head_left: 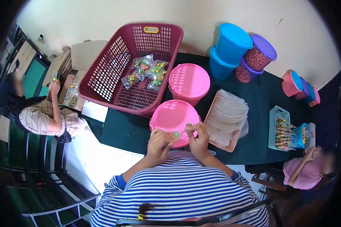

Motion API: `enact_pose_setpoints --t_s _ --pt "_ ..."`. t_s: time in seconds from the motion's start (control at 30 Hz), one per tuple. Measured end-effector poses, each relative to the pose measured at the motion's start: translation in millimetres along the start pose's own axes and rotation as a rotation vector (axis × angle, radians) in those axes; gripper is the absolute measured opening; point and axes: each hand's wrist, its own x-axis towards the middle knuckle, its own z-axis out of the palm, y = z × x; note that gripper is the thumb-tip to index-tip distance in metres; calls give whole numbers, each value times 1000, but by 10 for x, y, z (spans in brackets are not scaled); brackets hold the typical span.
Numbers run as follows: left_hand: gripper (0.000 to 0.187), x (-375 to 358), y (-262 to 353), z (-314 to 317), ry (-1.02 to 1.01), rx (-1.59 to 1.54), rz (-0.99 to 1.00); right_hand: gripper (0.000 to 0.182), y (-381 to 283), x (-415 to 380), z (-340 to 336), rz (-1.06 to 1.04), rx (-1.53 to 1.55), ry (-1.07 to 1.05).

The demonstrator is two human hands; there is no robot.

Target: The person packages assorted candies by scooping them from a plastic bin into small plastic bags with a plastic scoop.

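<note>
Above the nearer pink lidded tub (173, 113), my two hands hold a small clear plastic bag (175, 134) with green and reddish pieces in it. My left hand (159, 145) has its fingers closed on the bag's left side. With thumb and forefinger, my right hand (199, 140) pinches the other end, where a small brownish bit shows at the fingertips, too small to name. A second pink lidded tub (189, 81) stands just behind. On the right, a pink tray (231, 147) carries a stack of clear plastic bags (226, 113).
A maroon basket (91, 99) at left holds several filled bags (157, 72). Blue tubs (231, 43) and purple-lidded tubs (259, 53) stand by the wall. At right is a teal basket (273, 130) of filled packets. One person (45, 119) sits left, another (301, 174) right.
</note>
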Motion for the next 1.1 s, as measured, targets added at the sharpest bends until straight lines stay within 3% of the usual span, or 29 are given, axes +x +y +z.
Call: enact_pose_setpoints --t_s 1.1 --pt "13 2 27 -8 0 -2 -28 5 74 22 -32 -56 -19 18"
